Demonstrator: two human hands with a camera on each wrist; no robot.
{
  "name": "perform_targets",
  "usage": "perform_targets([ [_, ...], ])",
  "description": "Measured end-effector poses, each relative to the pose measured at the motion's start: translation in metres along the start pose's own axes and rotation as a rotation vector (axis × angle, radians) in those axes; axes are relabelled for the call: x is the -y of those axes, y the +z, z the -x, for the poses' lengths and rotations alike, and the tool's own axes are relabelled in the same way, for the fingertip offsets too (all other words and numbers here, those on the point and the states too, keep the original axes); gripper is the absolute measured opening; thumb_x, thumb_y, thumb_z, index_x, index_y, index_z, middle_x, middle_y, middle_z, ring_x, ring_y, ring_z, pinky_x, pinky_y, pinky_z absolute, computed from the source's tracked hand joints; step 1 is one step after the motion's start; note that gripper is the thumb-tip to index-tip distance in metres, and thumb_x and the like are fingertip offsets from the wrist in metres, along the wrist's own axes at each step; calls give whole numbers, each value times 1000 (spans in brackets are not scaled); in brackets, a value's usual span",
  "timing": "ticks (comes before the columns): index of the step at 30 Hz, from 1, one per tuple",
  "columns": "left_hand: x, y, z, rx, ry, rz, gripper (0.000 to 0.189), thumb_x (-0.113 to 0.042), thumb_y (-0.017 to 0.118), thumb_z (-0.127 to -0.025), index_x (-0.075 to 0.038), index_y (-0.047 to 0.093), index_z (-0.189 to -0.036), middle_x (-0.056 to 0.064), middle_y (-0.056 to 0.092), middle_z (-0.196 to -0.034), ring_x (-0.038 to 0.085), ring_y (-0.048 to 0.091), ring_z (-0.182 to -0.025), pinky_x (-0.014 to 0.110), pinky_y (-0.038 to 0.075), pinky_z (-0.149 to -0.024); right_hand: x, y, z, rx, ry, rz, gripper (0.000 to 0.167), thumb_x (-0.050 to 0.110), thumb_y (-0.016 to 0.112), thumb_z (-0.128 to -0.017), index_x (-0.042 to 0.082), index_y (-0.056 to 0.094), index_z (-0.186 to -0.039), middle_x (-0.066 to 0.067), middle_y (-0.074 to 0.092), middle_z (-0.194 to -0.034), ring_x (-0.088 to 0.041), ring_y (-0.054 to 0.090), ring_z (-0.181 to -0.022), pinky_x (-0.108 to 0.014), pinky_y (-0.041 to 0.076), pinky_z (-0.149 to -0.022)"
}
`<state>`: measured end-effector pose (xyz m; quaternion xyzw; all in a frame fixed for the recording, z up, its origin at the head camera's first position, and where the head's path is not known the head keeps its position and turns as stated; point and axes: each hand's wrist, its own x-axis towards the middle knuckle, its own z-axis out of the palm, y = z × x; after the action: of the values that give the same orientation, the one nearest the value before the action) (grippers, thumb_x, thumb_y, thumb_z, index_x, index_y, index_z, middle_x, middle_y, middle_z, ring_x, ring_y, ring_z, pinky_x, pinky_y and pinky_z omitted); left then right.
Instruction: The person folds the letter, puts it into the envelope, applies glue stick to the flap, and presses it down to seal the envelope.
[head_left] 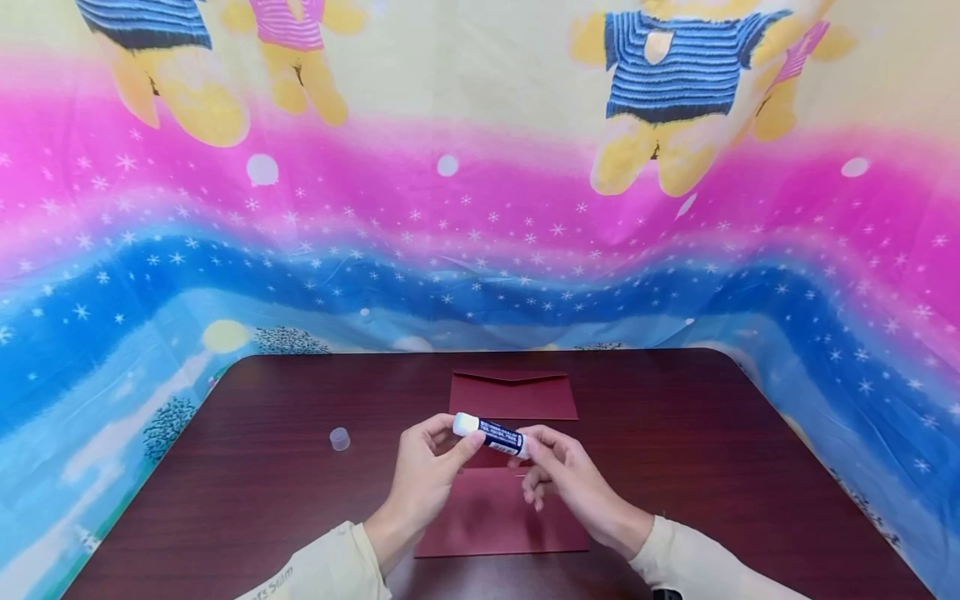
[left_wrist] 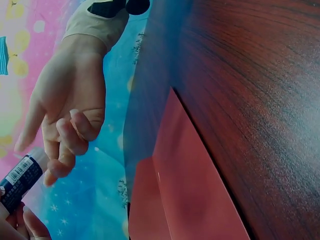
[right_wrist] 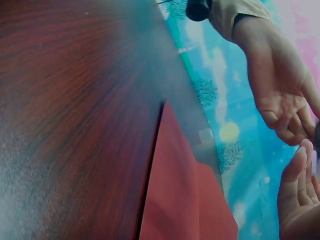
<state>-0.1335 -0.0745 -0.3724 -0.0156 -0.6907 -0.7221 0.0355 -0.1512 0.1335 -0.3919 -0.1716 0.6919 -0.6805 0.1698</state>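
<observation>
A glue stick (head_left: 501,437) with a dark blue printed label is held between both hands above the table, tilted with its white end up and to the left. My left hand (head_left: 426,473) grips it near the white end, thumb along the front. At the other end, my right hand (head_left: 576,482) pinches the base between thumb and forefinger, the other fingers loosely bent. Below the hands lies a dark red envelope (head_left: 510,525), its flap (right_wrist: 215,200) folded out away from me. A small translucent cap (head_left: 340,439) stands on the table to the left.
Farther back on the dark brown wooden table (head_left: 262,500) lies a second red envelope (head_left: 517,400). A printed cloth (head_left: 480,208) with bears and snowflakes hangs around the table's back and sides.
</observation>
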Motion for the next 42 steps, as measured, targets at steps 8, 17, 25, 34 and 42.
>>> perform_targets([
  [8, 1, -1, 2, 35, -10, -12, 29, -14, 76, -91, 2, 69, -114, 17, 77, -107, 10, 70, -85, 26, 57, -71, 1, -2, -2, 49, 95, -18, 60, 48, 28, -110, 1, 62, -93, 4, 56, -71, -5, 53, -58, -21, 50, -56],
  [17, 5, 2, 4, 81, -17, 26, 32, -15, 77, -89, 3, 69, -114, 18, 76, -108, 20, 75, -98, 25, 60, -85, -1, -1, -3, 173, 86, -201, 46, 44, 38, -109, 5, 55, -126, 6, 68, -90, -3, 62, -66, -19, 52, -60],
  [25, 11, 2, 4, 113, -1, -7, 31, -13, 80, -87, 1, 71, -113, 16, 76, -104, 15, 74, -95, 22, 57, -83, -3, -1, -3, 161, 114, -213, 33, 39, 44, -108, 11, 60, -113, 10, 68, -87, -1, 60, -65, -17, 51, -60],
  [34, 18, -16, 3, 58, 63, -114, 26, -8, 73, -91, -3, 73, -116, 16, 76, -111, 20, 73, -101, 19, 57, -85, -2, -8, -3, 28, 152, -171, 34, 39, 51, -106, 8, 57, -118, 7, 64, -82, -2, 56, -61, -18, 49, -60],
  [42, 26, -50, -3, 105, 103, -565, 23, -11, 71, -92, -18, 75, -114, 2, 75, -110, 12, 64, -83, 22, 53, -75, -2, -15, -5, -19, 182, -131, 39, 41, 53, -105, 5, 56, -121, 6, 63, -82, -4, 53, -60, -19, 48, -60],
])
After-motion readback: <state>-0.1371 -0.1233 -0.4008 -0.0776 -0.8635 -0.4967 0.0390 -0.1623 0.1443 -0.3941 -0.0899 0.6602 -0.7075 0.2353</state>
